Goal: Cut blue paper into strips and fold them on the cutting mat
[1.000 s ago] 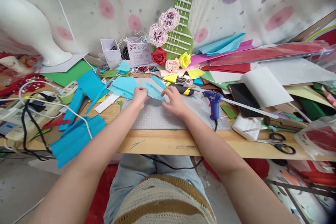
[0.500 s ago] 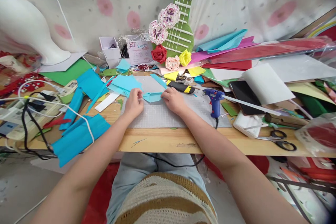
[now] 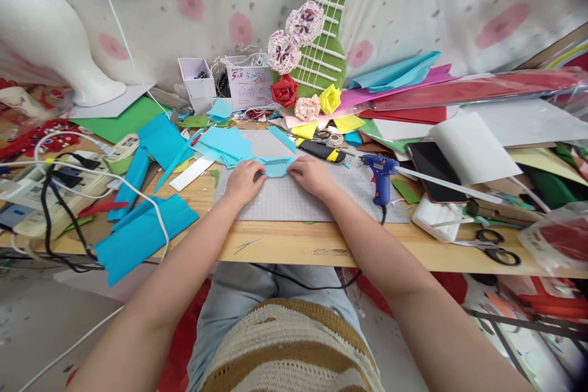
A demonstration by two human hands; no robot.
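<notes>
Both hands pinch a light-blue piece of paper (image 3: 277, 168) with a folded edge, low over the grey gridded cutting mat (image 3: 294, 201). At its left end are the curled fingers of my left hand (image 3: 246, 182). My right hand (image 3: 312, 175) grips the other end between thumb and fingers. My fingertips hide parts of both ends. Just beyond lies a grey sheet (image 3: 264, 143) with a light-blue strip (image 3: 282, 138) along its right side. More light-blue paper (image 3: 225, 144) is piled past my left hand.
A blue glue gun (image 3: 381, 177) with a long glue stick lies right of my right hand, near a black phone (image 3: 434, 171) and scissors (image 3: 493, 246). A black-and-yellow utility knife (image 3: 320, 150) rests behind. Power strips (image 3: 55, 202) and cables crowd the left.
My left hand has moved inward along the paper's near edge, closer to my right hand. My right hand keeps its grip at the other end. The view has shifted slightly.
</notes>
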